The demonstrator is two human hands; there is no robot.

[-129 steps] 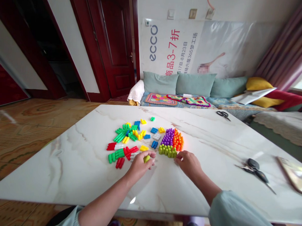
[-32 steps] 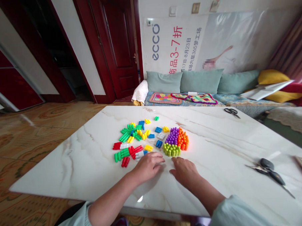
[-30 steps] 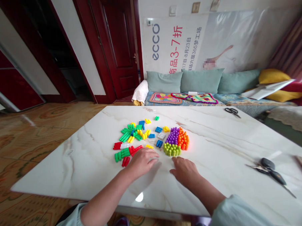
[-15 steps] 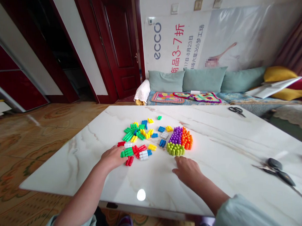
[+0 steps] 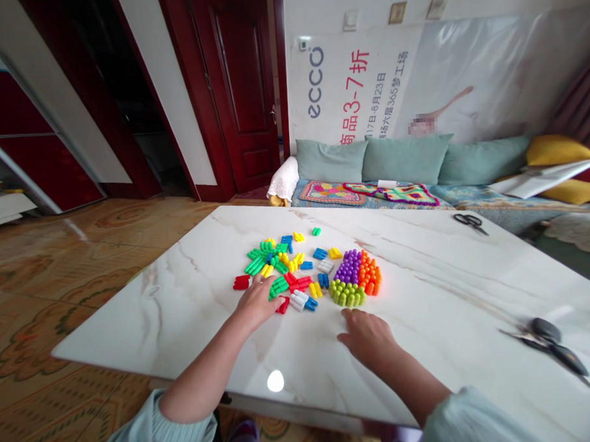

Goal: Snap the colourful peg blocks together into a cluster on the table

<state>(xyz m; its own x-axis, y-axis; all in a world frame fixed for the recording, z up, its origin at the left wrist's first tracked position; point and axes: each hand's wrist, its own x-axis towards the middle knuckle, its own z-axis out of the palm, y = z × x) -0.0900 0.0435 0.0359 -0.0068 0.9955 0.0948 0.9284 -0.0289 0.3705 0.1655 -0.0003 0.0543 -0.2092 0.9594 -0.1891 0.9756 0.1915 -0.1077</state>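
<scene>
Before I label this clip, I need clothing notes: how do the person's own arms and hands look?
The left hand and right hand are gloveless, and no watch or bracelet shows. The pale blue-green left sleeve ends near the elbow, gathered at its edge; the right sleeve matches it in colour and also stops near the elbow.

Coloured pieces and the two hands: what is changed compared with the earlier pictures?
The left hand no longer shows the lime piece it held at first. After reaching left, it has moved right, and the nearer green pieces, crossed red pieces, white piece and blue piece have shifted right, toward the lime group. The right hand stays by the lime group; the purple group and orange group look unmoved.
</scene>
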